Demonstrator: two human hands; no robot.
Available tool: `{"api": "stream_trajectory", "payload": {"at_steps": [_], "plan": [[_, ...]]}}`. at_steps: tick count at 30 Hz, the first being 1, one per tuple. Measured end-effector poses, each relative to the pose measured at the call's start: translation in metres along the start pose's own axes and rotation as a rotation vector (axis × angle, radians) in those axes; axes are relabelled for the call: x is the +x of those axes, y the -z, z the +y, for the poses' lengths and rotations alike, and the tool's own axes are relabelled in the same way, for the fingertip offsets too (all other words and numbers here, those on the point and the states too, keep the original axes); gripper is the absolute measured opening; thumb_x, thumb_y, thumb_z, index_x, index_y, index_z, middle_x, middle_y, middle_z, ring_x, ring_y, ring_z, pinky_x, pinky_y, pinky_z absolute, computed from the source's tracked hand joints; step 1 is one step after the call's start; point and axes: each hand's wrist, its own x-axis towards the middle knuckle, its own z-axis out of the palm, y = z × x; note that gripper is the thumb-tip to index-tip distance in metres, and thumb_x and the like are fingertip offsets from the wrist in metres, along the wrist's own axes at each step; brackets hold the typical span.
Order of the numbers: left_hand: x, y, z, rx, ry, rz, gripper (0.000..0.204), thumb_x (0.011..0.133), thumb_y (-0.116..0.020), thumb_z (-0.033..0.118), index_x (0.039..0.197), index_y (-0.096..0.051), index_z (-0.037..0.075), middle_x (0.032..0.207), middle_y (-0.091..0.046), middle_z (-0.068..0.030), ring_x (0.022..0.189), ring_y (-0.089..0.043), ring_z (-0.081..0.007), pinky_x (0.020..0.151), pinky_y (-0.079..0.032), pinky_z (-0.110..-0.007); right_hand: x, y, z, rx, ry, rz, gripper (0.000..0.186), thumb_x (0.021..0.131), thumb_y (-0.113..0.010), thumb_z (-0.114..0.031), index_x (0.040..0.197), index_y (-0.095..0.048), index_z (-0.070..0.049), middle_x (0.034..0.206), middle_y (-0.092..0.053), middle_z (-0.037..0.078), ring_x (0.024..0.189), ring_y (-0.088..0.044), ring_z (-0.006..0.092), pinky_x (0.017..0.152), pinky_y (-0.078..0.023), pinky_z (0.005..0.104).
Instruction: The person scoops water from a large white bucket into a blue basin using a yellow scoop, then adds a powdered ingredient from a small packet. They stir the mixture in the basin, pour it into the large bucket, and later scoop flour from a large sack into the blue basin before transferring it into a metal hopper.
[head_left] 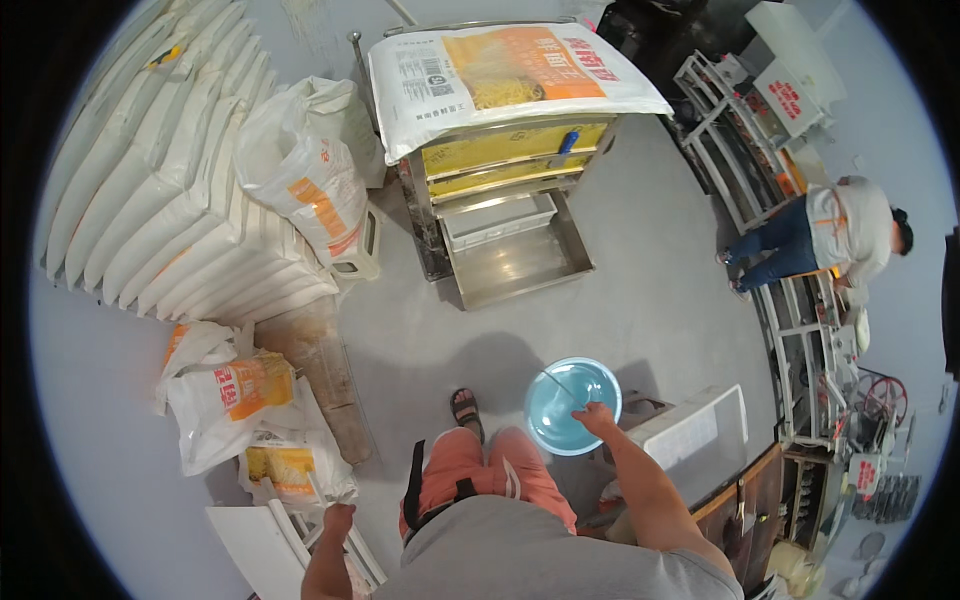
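Observation:
My right hand (596, 418) is closed on a thin metal rod (555, 380) over a light-blue plastic basin (557, 425). The rod crosses the basin's upper left rim; its far tip is hard to make out. At the lower left, my left hand (338, 518) is closed at the corner of a white sack with a yellow printed panel (295, 463), apparently gripping it. More white and orange sacks (215, 425) are heaped just beyond it, and pale boards (240, 540) lie beside that hand.
Ahead stands a steel cabinet with yellow drawers (510, 150), a sack on top, its bottom drawer (535, 270) pulled out. Tall sack stacks (140, 180) line the left. A co-worker (845, 230) bends over metal racks (805, 330) at the right. A translucent bin (690, 440) is beside the basin.

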Motion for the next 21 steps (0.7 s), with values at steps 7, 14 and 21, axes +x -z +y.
{"api": "stream_trajectory", "payload": {"at_steps": [7,14,21], "plan": [[0.009,0.061,0.129,-0.099,0.108,0.134,0.04,0.092,-0.07,0.038,0.095,-0.08,-0.001,0.098,-0.077,-0.0267,0.101,-0.075,-0.043,0.092,-0.056,-0.051,0.14,0.061,0.023,-0.02,-0.05,-0.059,0.056,0.084,-0.081,-0.052,0.097,-0.076,0.002,0.114,-0.075,0.029,0.109,-0.072,0.0452,0.094,-0.057,0.0517],[-0.046,0.026,0.25,0.051,0.361,-0.049,0.036,0.09,-0.078,0.035,0.103,-0.08,0.001,0.088,-0.078,-0.0209,0.096,-0.077,-0.0368,0.086,-0.057,-0.044,0.258,0.089,0.07,-0.002,-0.027,-0.129,0.068,0.082,-0.08,-0.056,0.117,-0.075,0.001,0.125,-0.073,0.028,0.12,-0.069,0.0439,0.102,-0.056,0.0501],[-0.07,0.065,0.344,-0.159,0.446,0.05,0.024,0.098,-0.074,0.015,0.118,-0.077,0.002,0.116,-0.079,-0.0105,0.097,-0.072,-0.0203,0.084,-0.055,-0.039,0.341,0.103,0.095,0.008,-0.123,-0.281,0.073,0.084,-0.079,-0.055,0.131,-0.068,0.0,0.141,-0.067,0.026,0.132,-0.064,0.0443,0.111,-0.051,0.0521]]}}
